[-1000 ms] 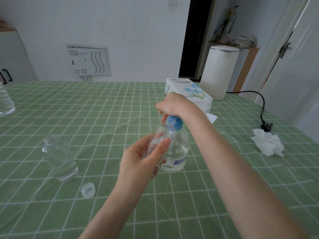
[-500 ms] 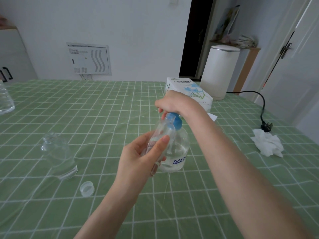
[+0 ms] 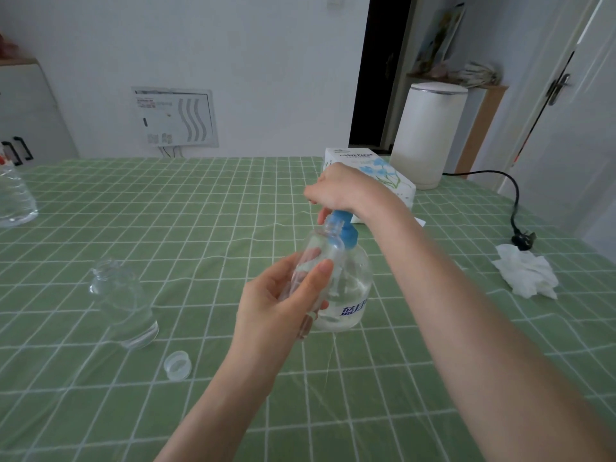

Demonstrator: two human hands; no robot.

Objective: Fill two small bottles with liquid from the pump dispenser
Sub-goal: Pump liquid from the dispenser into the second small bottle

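A clear pump dispenser [image 3: 350, 288] with a blue pump top stands on the green checked tablecloth near the middle. My right hand [image 3: 336, 190] rests closed over the pump head from above. My left hand [image 3: 283, 305] holds a small clear bottle [image 3: 320, 251], tilted, with its open neck right under the blue nozzle. A second small clear bottle [image 3: 123, 305] stands uncapped to the left, apart from both hands. Its clear cap [image 3: 177, 365] lies on the cloth in front of it.
A tissue box [image 3: 373, 168] sits just behind my right hand, a white cylindrical appliance [image 3: 426, 135] beyond it with a black cord [image 3: 513, 201]. A crumpled tissue [image 3: 526, 275] lies at the right. A large clear bottle [image 3: 13, 198] stands at the far left edge.
The hands and both bottles hold nearly the same pose; my right hand stays on the pump and the small bottle stays under the nozzle. The view has shifted slightly.
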